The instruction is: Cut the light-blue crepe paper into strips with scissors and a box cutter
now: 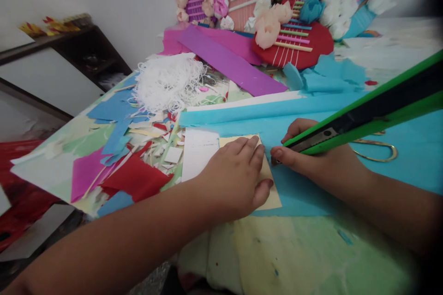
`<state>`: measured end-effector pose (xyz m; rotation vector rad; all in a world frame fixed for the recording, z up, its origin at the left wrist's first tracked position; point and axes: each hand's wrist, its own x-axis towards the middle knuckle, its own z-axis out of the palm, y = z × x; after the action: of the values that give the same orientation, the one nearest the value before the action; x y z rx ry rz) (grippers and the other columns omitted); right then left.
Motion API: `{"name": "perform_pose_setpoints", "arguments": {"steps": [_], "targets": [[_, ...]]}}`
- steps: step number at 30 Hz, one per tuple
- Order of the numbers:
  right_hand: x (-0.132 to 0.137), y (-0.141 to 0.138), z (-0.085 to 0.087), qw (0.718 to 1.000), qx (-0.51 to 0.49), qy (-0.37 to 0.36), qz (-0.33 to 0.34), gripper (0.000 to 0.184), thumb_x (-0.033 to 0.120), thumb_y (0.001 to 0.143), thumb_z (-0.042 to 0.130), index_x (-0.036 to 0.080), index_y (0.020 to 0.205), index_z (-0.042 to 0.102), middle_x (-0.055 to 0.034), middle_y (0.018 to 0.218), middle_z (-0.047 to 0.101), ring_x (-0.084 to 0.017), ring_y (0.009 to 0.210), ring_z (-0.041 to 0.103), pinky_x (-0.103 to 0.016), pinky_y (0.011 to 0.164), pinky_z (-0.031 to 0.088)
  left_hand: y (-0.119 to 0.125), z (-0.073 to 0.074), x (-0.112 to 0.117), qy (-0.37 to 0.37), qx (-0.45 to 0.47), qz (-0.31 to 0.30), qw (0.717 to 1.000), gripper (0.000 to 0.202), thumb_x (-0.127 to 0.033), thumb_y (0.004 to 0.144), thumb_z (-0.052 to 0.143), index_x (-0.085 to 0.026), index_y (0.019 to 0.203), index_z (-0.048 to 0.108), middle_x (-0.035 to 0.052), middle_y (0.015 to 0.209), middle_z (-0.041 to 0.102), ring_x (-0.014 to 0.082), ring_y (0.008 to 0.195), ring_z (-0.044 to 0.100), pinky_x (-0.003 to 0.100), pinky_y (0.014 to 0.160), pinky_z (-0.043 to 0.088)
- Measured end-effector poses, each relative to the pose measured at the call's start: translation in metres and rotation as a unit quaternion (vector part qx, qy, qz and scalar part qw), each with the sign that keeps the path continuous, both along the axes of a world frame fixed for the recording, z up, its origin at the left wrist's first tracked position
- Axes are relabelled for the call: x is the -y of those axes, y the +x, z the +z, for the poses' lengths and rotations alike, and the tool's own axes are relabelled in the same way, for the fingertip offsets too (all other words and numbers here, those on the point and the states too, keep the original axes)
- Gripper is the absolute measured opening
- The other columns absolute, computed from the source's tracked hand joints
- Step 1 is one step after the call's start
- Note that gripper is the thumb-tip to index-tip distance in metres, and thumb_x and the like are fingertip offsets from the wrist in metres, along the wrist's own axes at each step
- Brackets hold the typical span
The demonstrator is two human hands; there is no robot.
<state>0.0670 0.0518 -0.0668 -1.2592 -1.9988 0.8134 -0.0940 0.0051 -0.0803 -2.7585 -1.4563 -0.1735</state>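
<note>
My left hand (pixel 235 177) lies flat on a cream card (pixel 272 196), fingers together and stretched forward. Beneath the card is bright blue paper (pixel 301 198), with a white piece (pixel 199 150) showing to the left. A green box cutter (pixel 367 117) is gripped in my right hand (pixel 321 168), its body slanting up to the right. The cutter's tip points down beside the card's right edge; my fingers partly hide it, so contact with the paper cannot be made out. Gold metal loops (pixel 380 150), like scissor handles, show behind my right wrist.
White string (pixel 169 80) lies tangled at the back left, near a purple strip (pixel 235 62). Paper scraps, including a red one (pixel 136 175), litter the table's left side. Decorated pieces with paper flowers, one on a red oval (pixel 318 44), stand along the back. A dark shelf (pixel 100 46) is at left.
</note>
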Motion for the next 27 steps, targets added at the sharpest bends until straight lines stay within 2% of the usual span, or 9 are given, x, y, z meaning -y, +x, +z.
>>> {"name": "perform_pose_setpoints", "arguments": {"steps": [7, 12, 21, 27], "targets": [[-0.0016, -0.0018, 0.0008, 1.000, 0.017, 0.009, 0.023, 0.028, 0.039, 0.068, 0.058, 0.020, 0.057, 0.042, 0.0044, 0.048, 0.045, -0.009, 0.046, 0.044, -0.022, 0.044, 0.035, 0.0005, 0.0014, 0.0000, -0.013, 0.004, 0.004, 1.000, 0.053, -0.038, 0.081, 0.036, 0.001, 0.115, 0.047, 0.0209, 0.126, 0.042, 0.0294, 0.121, 0.033, 0.042, 0.101, 0.026], [-0.0025, -0.0027, 0.0014, 0.998, 0.041, 0.031, 0.028, 0.028, 0.036, 0.069, 0.057, 0.019, 0.054, 0.040, 0.0056, 0.045, 0.040, -0.007, 0.042, 0.038, -0.022, 0.042, 0.031, 0.0007, 0.0014, -0.0003, -0.017, 0.006, 0.006, 1.000, 0.053, -0.038, 0.081, 0.037, 0.001, 0.116, 0.046, 0.0215, 0.127, 0.041, 0.0299, 0.121, 0.032, 0.043, 0.100, 0.026], [-0.0008, -0.0032, -0.0022, 0.997, 0.028, 0.037, 0.067, 0.031, 0.039, 0.069, 0.056, 0.019, 0.054, 0.037, 0.0058, 0.045, 0.039, -0.007, 0.043, 0.036, -0.021, 0.041, 0.030, 0.0009, 0.0000, -0.0004, -0.003, 0.013, 0.005, 1.000, 0.047, -0.038, 0.081, 0.038, -0.002, 0.109, 0.051, 0.0207, 0.126, 0.042, 0.0288, 0.120, 0.034, 0.043, 0.100, 0.028], [-0.0028, -0.0039, -0.0027, 0.997, 0.027, 0.036, 0.061, 0.032, 0.041, 0.067, 0.059, 0.019, 0.054, 0.039, 0.0054, 0.047, 0.040, -0.008, 0.045, 0.038, -0.021, 0.042, 0.031, 0.0010, -0.0006, -0.0002, -0.001, 0.007, 0.005, 1.000, 0.051, -0.039, 0.081, 0.036, -0.001, 0.113, 0.048, 0.0210, 0.127, 0.041, 0.0288, 0.121, 0.033, 0.042, 0.100, 0.027]]}}
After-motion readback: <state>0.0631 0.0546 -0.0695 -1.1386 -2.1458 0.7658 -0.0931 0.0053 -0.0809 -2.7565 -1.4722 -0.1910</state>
